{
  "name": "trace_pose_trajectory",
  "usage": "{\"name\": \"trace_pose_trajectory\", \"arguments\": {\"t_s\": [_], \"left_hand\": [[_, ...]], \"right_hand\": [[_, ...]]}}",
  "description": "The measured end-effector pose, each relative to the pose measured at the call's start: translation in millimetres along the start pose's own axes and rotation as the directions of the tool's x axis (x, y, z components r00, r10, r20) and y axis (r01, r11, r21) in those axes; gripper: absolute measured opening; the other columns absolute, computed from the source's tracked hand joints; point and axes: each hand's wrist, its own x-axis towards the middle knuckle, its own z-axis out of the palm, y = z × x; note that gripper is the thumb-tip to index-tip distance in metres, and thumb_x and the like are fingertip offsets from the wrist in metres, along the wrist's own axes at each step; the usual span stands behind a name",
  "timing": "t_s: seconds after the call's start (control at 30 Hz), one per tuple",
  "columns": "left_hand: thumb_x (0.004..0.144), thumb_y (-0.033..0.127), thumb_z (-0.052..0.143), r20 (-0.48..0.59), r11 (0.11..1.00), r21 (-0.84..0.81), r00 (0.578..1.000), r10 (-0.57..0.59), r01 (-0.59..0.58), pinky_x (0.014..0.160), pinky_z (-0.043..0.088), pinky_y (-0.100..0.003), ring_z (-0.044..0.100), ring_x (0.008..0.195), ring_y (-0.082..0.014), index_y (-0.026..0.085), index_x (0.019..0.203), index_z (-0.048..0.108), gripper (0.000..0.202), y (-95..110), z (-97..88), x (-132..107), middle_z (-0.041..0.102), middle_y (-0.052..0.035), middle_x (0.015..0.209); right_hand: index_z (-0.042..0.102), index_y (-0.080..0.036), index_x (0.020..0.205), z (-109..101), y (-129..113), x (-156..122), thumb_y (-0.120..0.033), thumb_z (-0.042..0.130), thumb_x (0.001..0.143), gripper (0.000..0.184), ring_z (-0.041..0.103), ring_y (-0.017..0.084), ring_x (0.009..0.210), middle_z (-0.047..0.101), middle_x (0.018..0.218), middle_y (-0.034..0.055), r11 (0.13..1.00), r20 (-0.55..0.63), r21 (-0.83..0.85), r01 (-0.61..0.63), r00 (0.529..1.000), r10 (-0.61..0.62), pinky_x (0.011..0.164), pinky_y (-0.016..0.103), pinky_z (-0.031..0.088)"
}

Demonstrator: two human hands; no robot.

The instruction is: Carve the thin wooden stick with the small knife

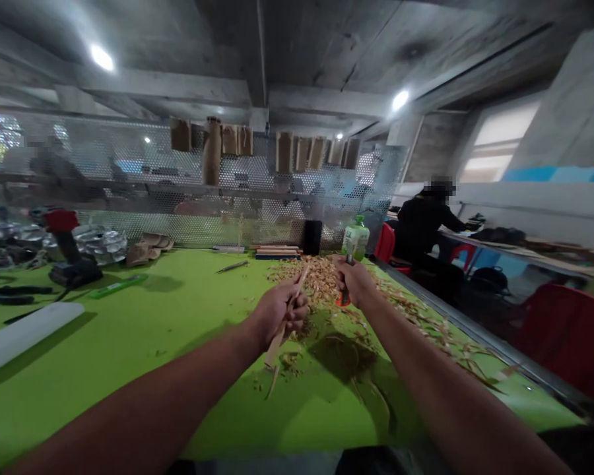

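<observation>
My left hand [270, 310] is closed around a slim pale wooden stick [276, 346], its tip pointing away from me and its lower end hanging near me. A thin curled strip [272, 384] shows below that end. My right hand [361, 282] grips a knife [345, 294] with a dark handle and an orange-red end, held upright; a greyish part sticks up above the fist. The two hands are apart. Beyond and below them a heap of wood shavings [321, 277] covers the green tabletop [178, 369].
A white bar-shaped object [34, 336], a red-and-black cordless drill [66, 247] and a green stick-like object [119, 285] lie left. At the back stand a black phone-like slab [313, 237] and a green-capped bottle [359, 234]. Another person [420, 221] sits right, near red chairs [569, 336].
</observation>
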Motion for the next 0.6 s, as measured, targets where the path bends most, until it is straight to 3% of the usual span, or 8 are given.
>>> {"name": "trace_pose_trajectory", "arguments": {"t_s": [0.1, 0.17, 0.23, 0.4, 0.53, 0.6], "left_hand": [[0.088, 0.02, 0.045, 0.057, 1.0, 0.023, 0.998, -0.012, 0.01, 0.031, 0.024, -0.01, 0.031, 0.036, -0.0034, 0.027, 0.12, 0.041, 0.033, 1, -5.4, 4, 0.043, 0.0065, 0.065], [0.087, 0.022, 0.046, 0.067, 0.998, 0.067, 0.997, -0.022, 0.018, 0.031, 0.025, -0.01, 0.032, 0.035, -0.0032, 0.025, 0.108, 0.043, 0.022, -1, -5.2, 5, 0.045, 0.0064, 0.065], [0.086, 0.025, 0.049, 0.06, 0.995, 0.095, 0.998, -0.026, 0.02, 0.031, 0.027, -0.011, 0.033, 0.035, -0.0027, 0.022, 0.096, 0.042, 0.013, -4, -5.1, 6, 0.047, 0.006, 0.065], [0.085, 0.031, 0.053, 0.07, 0.989, 0.133, 0.995, -0.069, 0.06, 0.03, 0.03, -0.012, 0.038, 0.037, -0.0035, 0.021, 0.092, 0.042, 0.017, -6, -9.6, 7, 0.053, 0.003, 0.071], [0.086, 0.031, 0.052, 0.094, 0.98, 0.162, 0.986, -0.135, 0.119, 0.03, 0.029, -0.013, 0.037, 0.037, -0.0038, 0.019, 0.093, 0.044, 0.016, -5, -8.9, 1, 0.051, 0.0038, 0.069], [0.085, 0.028, 0.051, 0.081, 0.981, 0.166, 0.99, -0.112, 0.097, 0.03, 0.026, -0.012, 0.033, 0.035, -0.0031, 0.02, 0.096, 0.045, 0.014, -2, -6.0, -2, 0.046, 0.0066, 0.064]], "right_hand": [[0.059, -0.02, 0.101, 23, -11, -17, -0.057, 0.048, 0.082, 0.043, 0.032, 0.007, 0.036, 0.045, 0.053, -0.0073, 0.967, 0.186, 0.253, -0.039, 0.982, -0.009, 0.037, 0.02, 0.028], [0.059, -0.019, 0.098, 31, -17, -27, -0.057, 0.06, 0.073, 0.045, 0.03, 0.006, 0.036, 0.044, 0.052, -0.0086, 0.897, 0.301, 0.43, -0.102, 0.953, -0.036, 0.035, 0.018, 0.026], [0.059, -0.018, 0.089, 35, -20, -33, -0.053, 0.07, 0.065, 0.043, 0.029, 0.005, 0.037, 0.041, 0.049, -0.0098, 0.857, 0.341, 0.5, -0.127, 0.938, -0.06, 0.035, 0.017, 0.025], [0.05, -0.02, 0.074, 32, -18, -30, -0.051, 0.071, 0.063, 0.039, 0.03, 0.005, 0.036, 0.039, 0.048, -0.0105, 0.888, 0.281, 0.451, -0.09, 0.959, -0.045, 0.034, 0.017, 0.026], [0.051, -0.02, 0.076, 23, -11, -18, -0.05, 0.062, 0.074, 0.032, 0.032, 0.006, 0.036, 0.04, 0.048, -0.0098, 0.942, 0.167, 0.332, -0.047, 0.986, -0.01, 0.035, 0.018, 0.03], [0.053, -0.019, 0.081, 20, -9, -14, -0.047, 0.053, 0.082, 0.028, 0.033, 0.007, 0.037, 0.042, 0.049, -0.0085, 0.969, 0.094, 0.248, -0.017, 0.996, -0.007, 0.038, 0.019, 0.03]]}}
